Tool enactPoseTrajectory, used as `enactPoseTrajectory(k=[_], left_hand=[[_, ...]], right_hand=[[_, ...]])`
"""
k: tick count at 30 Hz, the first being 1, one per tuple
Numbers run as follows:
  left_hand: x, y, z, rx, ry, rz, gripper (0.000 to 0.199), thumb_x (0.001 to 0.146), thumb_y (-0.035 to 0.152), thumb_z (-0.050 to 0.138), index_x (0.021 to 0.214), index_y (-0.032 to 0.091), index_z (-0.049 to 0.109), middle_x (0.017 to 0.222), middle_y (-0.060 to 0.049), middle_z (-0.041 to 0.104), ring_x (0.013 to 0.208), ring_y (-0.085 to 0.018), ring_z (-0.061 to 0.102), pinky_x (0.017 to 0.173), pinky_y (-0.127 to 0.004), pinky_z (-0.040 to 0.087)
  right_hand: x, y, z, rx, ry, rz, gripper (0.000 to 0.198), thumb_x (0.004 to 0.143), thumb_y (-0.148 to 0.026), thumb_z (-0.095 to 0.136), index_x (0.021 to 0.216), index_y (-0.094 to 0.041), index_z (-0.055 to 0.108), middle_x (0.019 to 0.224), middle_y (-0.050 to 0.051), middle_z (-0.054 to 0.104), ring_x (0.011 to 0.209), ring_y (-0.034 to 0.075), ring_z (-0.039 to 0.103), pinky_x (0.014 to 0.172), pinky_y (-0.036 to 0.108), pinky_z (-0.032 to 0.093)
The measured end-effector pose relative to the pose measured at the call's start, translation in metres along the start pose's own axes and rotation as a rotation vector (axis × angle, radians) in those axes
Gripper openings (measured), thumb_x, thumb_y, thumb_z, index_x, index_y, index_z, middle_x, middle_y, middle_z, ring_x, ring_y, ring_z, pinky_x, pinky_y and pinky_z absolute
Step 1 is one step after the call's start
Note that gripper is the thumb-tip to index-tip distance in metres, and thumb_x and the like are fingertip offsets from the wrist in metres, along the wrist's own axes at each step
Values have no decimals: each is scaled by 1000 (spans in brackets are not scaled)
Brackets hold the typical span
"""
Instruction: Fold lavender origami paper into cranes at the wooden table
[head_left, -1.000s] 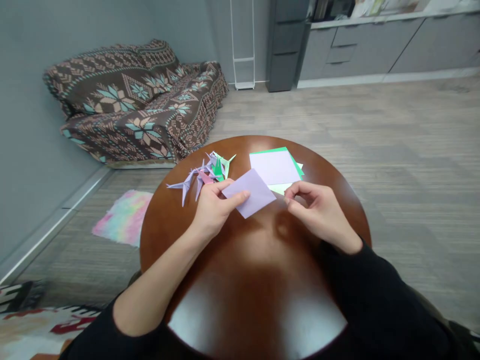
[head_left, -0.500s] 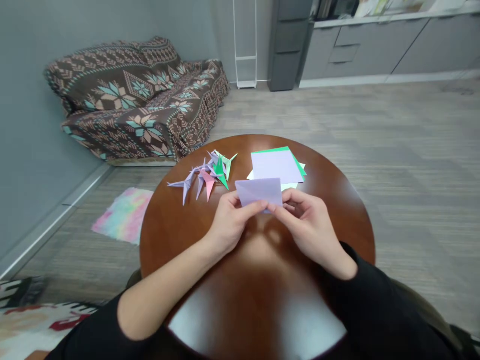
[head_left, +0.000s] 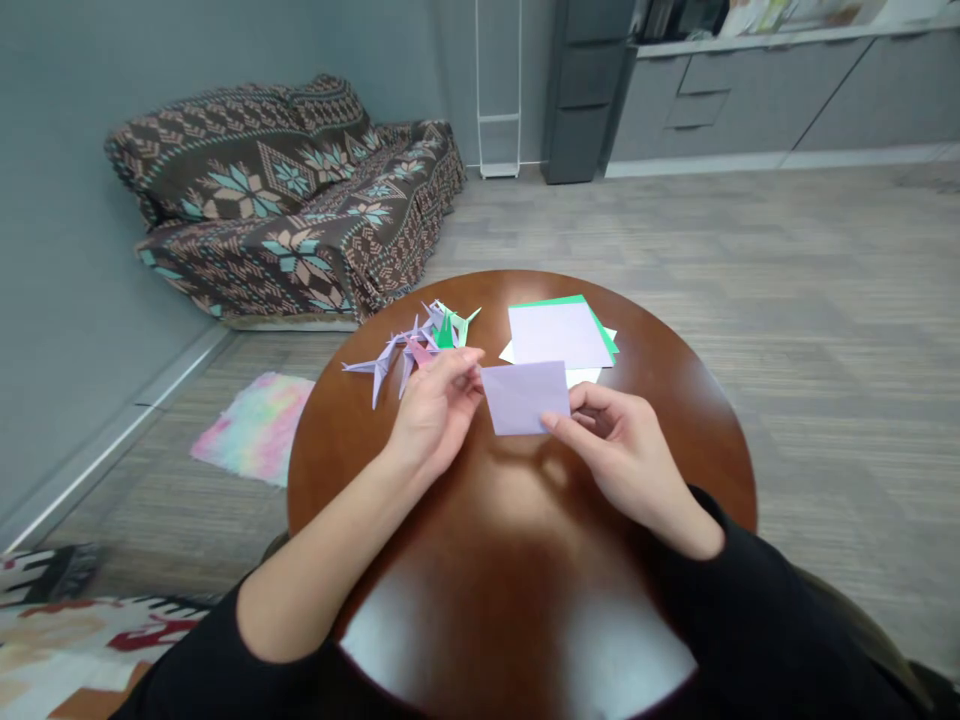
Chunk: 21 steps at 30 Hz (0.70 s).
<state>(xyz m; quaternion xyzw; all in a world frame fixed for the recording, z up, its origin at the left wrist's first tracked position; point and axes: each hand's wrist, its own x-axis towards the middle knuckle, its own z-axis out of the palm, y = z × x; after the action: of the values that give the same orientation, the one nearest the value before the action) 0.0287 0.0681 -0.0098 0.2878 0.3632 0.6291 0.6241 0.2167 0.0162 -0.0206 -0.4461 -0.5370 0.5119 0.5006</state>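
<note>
A lilac sheet of origami paper (head_left: 523,400), folded into a rectangle, is held up above the round table. My right hand (head_left: 619,440) pinches it by its lower right part, thumb on the near face and fingers behind. At the paper's left edge, my left hand (head_left: 435,405) is open, its thumb off the sheet and its fingers loosely curled; whether a fingertip touches the edge I cannot tell. Beyond my left hand lie several folded paper cranes (head_left: 382,365) in lilac, pink and green, partly hidden by it. Behind the held sheet rests a stack of origami paper (head_left: 559,332), lilac on top.
The round brown table (head_left: 517,560) has a glossy top with bright reflections. Past it, at the back left, stands a sofa (head_left: 300,210) under a patterned cover. A pastel fluffy mat (head_left: 255,425) lies on the floor to the left. Grey cabinets (head_left: 750,100) line the far wall.
My left hand has let go of the paper's front and shifted left, its thumb lifting off. The paper now shows more of its face, still in my right hand. The view has shifted slightly.
</note>
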Motion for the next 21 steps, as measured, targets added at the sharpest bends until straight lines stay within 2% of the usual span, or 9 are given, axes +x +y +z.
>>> enactPoseTrajectory(k=[1, 3, 5, 7, 10, 14, 18, 21], left_hand=[[2, 2, -1, -19, 32, 38, 15, 66, 18, 86, 71, 16, 73, 67, 4, 62, 63, -6, 54, 65, -18, 46], [2, 1, -1, 3, 12, 73, 16, 69, 25, 85, 75, 16, 74, 71, 2, 64, 66, -8, 57, 64, -19, 45], [-3, -5, 0, 122, -127, 13, 24, 73, 37, 83, 83, 15, 76, 79, -2, 69, 72, -12, 60, 64, -22, 47], [-9, -13, 1, 268, -234, 22, 22, 71, 33, 86, 79, 16, 74, 77, 0, 68, 69, -11, 58, 65, -23, 47], [-18, -23, 2, 393, -289, 46, 21, 73, 30, 86, 74, 16, 70, 72, 1, 67, 67, -12, 57, 66, -23, 46], [-25, -23, 5, 470, -390, 15, 20, 75, 30, 84, 75, 15, 72, 70, 1, 67, 66, -12, 57, 66, -24, 46], [-30, -21, 10, 472, -366, 30, 21, 74, 30, 85, 70, 15, 72, 66, 1, 65, 64, -13, 56, 65, -24, 46], [-31, -23, 11, 464, -315, 36, 23, 73, 32, 86, 68, 15, 72, 64, 0, 65, 62, -13, 56, 64, -25, 47]], right_hand=[[0, 0, 0, 3, 11, 0, 23, 82, -33, 77, 73, -17, 63, 70, 0, 62, 64, 13, 55, 62, 27, 40], [1, 0, -1, 8, 36, -8, 21, 81, -32, 77, 73, -17, 64, 70, 0, 63, 64, 13, 56, 61, 27, 41], [2, -1, -1, -2, 59, -23, 18, 81, -31, 76, 73, -17, 66, 71, 0, 65, 66, 14, 58, 63, 26, 44], [3, -2, -2, -19, 72, -38, 15, 80, -28, 75, 73, -17, 68, 73, 1, 67, 68, 15, 60, 67, 27, 48], [2, -3, -2, -50, 63, -49, 7, 79, -23, 72, 77, -16, 70, 75, 1, 70, 71, 16, 63, 69, 28, 50], [0, -6, -1, -179, 63, -102, 8, 79, -20, 67, 83, -15, 73, 73, 0, 69, 65, 15, 59, 59, 25, 46], [-1, -9, 0, -276, 88, -144, 6, 78, -20, 66, 74, -16, 67, 63, -2, 61, 57, 12, 50, 52, 23, 39], [-1, -8, -1, -282, 87, -129, 5, 78, -20, 66, 74, -16, 66, 63, -2, 60, 56, 13, 49, 51, 24, 38]])
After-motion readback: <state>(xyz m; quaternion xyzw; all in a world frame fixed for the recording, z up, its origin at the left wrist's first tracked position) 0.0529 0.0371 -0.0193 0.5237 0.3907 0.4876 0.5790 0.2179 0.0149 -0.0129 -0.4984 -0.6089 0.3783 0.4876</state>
